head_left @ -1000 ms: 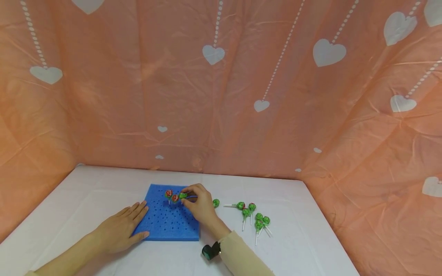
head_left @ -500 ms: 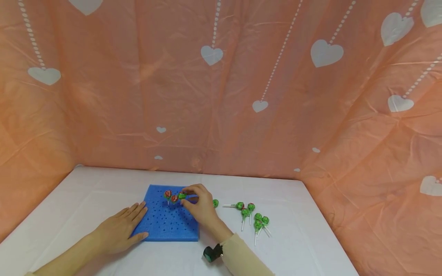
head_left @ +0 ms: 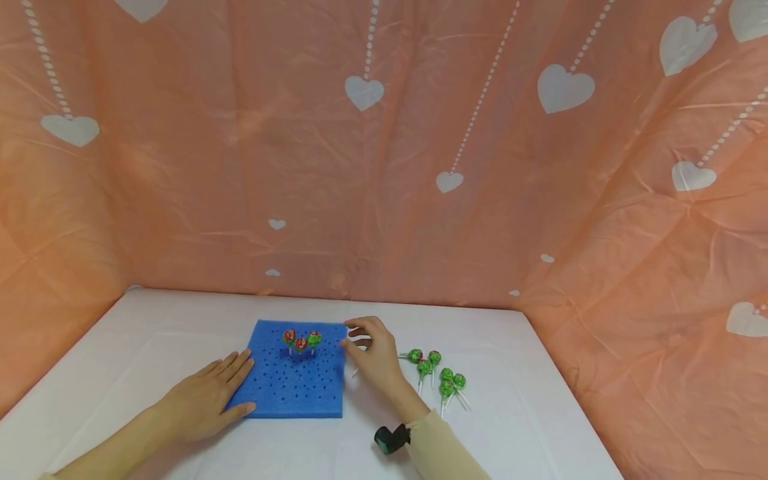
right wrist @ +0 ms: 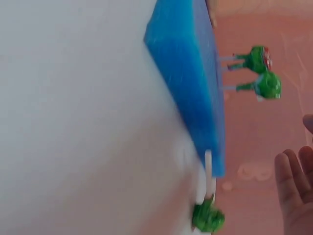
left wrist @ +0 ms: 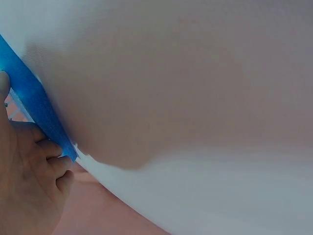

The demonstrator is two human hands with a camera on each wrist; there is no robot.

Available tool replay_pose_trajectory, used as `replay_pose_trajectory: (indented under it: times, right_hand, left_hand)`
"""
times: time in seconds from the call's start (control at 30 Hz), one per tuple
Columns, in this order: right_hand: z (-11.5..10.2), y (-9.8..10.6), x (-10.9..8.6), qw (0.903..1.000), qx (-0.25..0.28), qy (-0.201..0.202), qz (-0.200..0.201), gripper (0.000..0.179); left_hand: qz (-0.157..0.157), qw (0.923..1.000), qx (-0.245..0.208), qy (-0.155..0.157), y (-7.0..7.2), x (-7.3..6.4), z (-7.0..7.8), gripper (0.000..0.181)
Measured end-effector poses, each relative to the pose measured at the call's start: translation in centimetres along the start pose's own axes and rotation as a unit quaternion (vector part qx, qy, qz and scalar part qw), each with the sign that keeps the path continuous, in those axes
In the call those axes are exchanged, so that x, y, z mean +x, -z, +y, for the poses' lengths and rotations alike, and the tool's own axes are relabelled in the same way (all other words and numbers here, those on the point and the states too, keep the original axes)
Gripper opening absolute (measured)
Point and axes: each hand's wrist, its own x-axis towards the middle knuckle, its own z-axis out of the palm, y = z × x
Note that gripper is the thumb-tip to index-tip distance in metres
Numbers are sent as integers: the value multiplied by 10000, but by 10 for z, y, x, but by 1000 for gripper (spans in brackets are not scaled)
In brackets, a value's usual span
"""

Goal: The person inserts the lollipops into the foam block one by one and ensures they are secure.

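Observation:
A blue foam block (head_left: 294, 390) dotted with small holes lies on the white table. Three lollipops in red and green wrappers stand in it by their sticks: one at the left (head_left: 289, 337), one in the middle (head_left: 301, 345), one at the right (head_left: 315, 339). My left hand (head_left: 201, 403) rests flat along the block's left edge, fingers straight. Just past the right edge hovers my right hand (head_left: 381, 367), fingers apart and holding nothing. Beneath it a green lollipop (right wrist: 208, 216) lies beside the block; in the head view the hand hides its head.
Several green lollipops (head_left: 447, 388) lie loose on the table (head_left: 522, 413) to the right of my right hand. A small black device (head_left: 391, 440) sits at the right wrist. An orange curtain (head_left: 408, 253) with white hearts encloses the table's back and sides.
My right hand has let go of the third lollipop, which now stands in the foam, and has moved right past the block's edge. The left hand stays in place.

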Motion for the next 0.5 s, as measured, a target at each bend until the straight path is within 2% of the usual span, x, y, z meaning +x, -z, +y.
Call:
replay_pose_trajectory:
  times: [0.33, 0.5]
  right_hand:
    - [20, 24, -8, 9960, -496, -516, 544, 25]
    - [29, 33, -11, 9925, -744, -803, 552, 23]
  left_hand:
    - [55, 10000, -16, 25, 0, 0, 1, 81]
    - [22, 10000, -45, 46, 0, 0, 1, 82]
